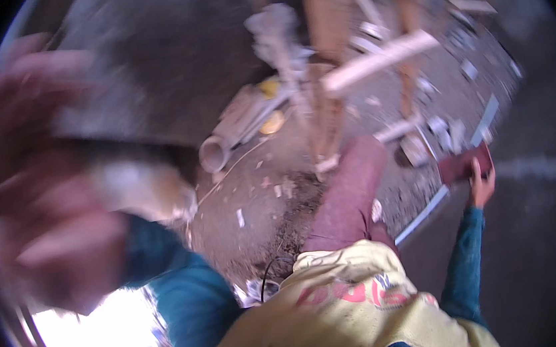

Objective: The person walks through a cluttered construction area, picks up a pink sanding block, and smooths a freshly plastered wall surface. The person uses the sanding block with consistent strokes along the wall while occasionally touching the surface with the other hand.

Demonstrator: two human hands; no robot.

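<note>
My right hand [482, 184] grips a flat, dark red rectangular board [457, 167] at the edge of a smooth dark grey surface [534, 229], beside a pale strip [419, 217]. On the left, my left arm [190, 302] in a teal sleeve is raised into a large reddish, motion-smeared shape [61, 248]. I cannot make out my left hand's fingers in it or whether they hold anything. My bent leg in maroon trousers [341, 204] rests on rough, dusty ground.
Upright wooden posts [323, 15] with a light crossbar [381, 62] stand ahead. A grey pipe [214, 153], debris and pale offcuts [445, 134] lie on the dirt floor [241, 204]. A bright opening [94, 345] is at lower left.
</note>
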